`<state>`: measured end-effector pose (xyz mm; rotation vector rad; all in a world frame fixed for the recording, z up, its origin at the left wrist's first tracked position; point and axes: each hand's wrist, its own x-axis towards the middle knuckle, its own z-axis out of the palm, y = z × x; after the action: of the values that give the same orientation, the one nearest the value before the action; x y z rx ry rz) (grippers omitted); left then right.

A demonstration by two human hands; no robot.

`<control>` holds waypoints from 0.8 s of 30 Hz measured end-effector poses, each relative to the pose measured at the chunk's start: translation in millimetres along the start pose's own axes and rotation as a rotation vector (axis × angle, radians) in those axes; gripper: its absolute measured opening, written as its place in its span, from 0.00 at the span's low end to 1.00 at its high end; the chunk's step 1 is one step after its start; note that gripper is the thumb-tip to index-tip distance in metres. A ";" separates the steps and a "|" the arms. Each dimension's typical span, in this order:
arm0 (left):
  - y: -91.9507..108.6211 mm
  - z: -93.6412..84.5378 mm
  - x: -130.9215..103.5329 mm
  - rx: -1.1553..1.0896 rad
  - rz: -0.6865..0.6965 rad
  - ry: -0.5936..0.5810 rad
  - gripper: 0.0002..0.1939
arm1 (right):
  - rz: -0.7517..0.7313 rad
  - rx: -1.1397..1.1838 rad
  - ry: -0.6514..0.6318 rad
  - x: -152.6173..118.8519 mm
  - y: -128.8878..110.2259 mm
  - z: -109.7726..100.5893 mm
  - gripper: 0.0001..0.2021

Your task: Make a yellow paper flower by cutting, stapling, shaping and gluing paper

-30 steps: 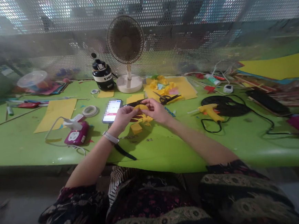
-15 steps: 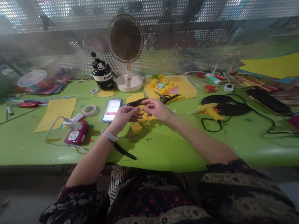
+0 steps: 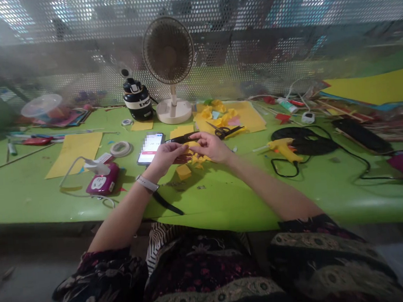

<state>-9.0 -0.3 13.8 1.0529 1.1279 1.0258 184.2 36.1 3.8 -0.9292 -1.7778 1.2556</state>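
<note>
Both my left hand (image 3: 170, 156) and my right hand (image 3: 210, 147) pinch a small piece of yellow paper (image 3: 192, 144) between them, over the middle of the table. Fingertips hide part of its shape. Just below lie yellow paper scraps (image 3: 198, 160) and a small yellow paper square (image 3: 184, 172). Left of my left hand is a lit phone (image 3: 150, 148). Beyond my right hand, black-handled scissors (image 3: 225, 130) rest near several folded yellow paper flowers (image 3: 219, 114).
A yellow glue gun (image 3: 285, 150) lies on the right by a black disc (image 3: 308, 140). A fan (image 3: 173, 111) and black bottle (image 3: 138, 102) stand at the back. On the left are a tape roll (image 3: 121, 149), a purple power socket (image 3: 102, 181) and a yellow sheet (image 3: 74, 154).
My fingers have shifted very slightly on the yellow paper, which shows a little more between them. Both hands stay in nearly the same place; the view moves slightly.
</note>
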 end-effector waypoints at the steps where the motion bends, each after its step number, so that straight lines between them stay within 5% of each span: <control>1: 0.0 0.0 0.0 0.001 0.002 -0.002 0.14 | 0.004 -0.003 -0.004 0.0 -0.7 -0.1 0.20; 24: -2.1 -1.7 0.3 -0.037 -0.013 -0.022 0.16 | 0.031 -0.008 0.013 2.0 -1.3 2.6 0.16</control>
<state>-10.4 -0.2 11.4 1.0244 1.0925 1.0189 180.9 36.5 4.8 -0.9706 -1.7659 1.2605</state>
